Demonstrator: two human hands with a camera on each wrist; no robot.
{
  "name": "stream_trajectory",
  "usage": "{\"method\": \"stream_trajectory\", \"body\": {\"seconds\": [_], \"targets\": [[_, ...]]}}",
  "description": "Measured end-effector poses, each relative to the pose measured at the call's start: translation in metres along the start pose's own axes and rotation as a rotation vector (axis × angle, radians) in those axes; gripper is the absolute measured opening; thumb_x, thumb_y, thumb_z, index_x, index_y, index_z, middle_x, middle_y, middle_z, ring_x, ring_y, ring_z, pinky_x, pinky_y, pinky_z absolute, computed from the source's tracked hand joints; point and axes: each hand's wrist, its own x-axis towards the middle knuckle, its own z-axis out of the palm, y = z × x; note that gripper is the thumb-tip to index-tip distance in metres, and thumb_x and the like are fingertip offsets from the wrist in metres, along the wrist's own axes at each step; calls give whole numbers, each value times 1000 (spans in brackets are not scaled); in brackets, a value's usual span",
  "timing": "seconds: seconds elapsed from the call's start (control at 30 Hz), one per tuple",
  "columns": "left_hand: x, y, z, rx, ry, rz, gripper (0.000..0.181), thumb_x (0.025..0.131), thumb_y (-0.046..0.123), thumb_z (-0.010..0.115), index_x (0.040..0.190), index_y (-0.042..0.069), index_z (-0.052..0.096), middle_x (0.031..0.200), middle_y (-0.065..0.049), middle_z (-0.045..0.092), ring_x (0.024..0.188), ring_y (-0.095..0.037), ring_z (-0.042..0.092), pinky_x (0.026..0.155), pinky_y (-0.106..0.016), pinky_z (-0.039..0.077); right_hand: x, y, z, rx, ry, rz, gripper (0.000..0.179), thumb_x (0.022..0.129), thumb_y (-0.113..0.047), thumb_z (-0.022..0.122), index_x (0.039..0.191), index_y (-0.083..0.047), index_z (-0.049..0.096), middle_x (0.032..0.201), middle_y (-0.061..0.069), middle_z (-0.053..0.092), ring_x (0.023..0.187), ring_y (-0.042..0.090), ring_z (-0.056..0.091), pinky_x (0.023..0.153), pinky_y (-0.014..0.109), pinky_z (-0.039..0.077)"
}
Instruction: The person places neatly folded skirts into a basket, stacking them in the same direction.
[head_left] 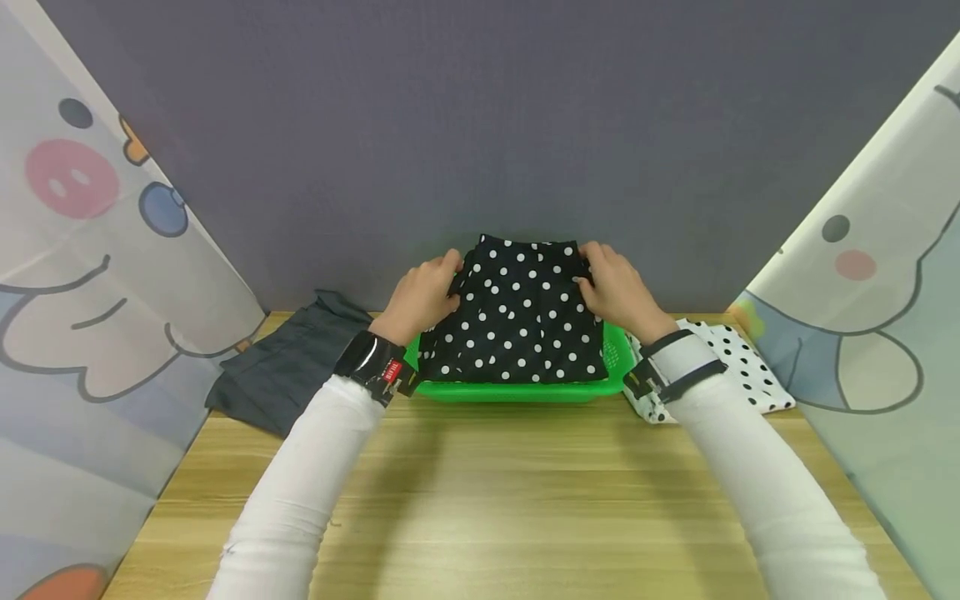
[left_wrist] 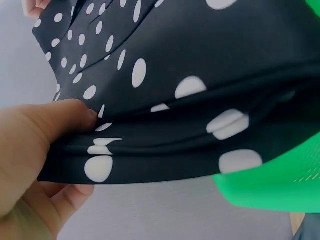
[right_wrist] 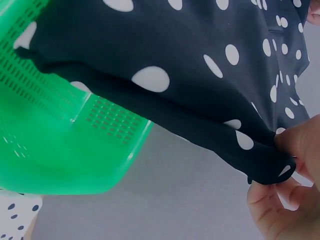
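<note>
A folded black cloth with white polka dots lies over a green plastic basket, its far part raised above the rim. At its left edge my left hand pinches the fabric; in the left wrist view the thumb is on top and the fingers beneath. My right hand grips the opposite edge the same way, and the right wrist view shows the layered hem between thumb and fingers. Most of the basket's inside is hidden under the cloth. Perforated walls show in the right wrist view.
A dark grey folded cloth lies on the wooden table left of the basket. To the right is a white cloth with black dots, partly behind my right wrist. A grey wall rises behind, with cartoon-printed panels at both sides.
</note>
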Motion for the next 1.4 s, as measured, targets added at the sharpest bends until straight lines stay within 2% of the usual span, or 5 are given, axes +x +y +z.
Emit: {"method": "stream_trajectory", "body": {"seconds": [0.27,0.47,0.73,1.03,1.4], "targets": [[10,-8,21,24,-18,-49,40,81,11,68,114,6,46,89,-12,59,69,-29,60,56,-38,49,4,6,14,4,-32,79,33,86,-7,58,115,5,46,102,24,54,85,40,55,71,51,45],[11,-12,38,32,-65,-80,42,81,12,68,114,6,44,93,-13,60,76,-30,62,61,-40,50,2,9,30,-9,-83,119,34,87,-9,57,116,4,46,104,24,54,87,41,55,74,51,46],[16,-17,56,85,-43,-79,41,76,10,72,108,6,46,85,-10,61,73,-26,62,61,-37,50,4,14,43,-7,-172,168,36,88,-9,54,120,4,43,110,25,53,94,43,55,81,52,44],[20,-18,68,41,-173,-160,43,78,11,70,114,6,45,94,-12,62,82,-29,63,66,-39,51,8,19,54,2,-286,217,36,86,-7,54,119,2,42,112,25,53,99,41,54,85,52,43],[22,-19,80,25,-240,-214,48,79,14,71,117,6,43,102,-16,61,90,-33,62,71,-44,52,10,23,71,-18,-318,212,31,83,-2,54,112,5,47,107,23,59,98,37,57,87,47,45]]}}
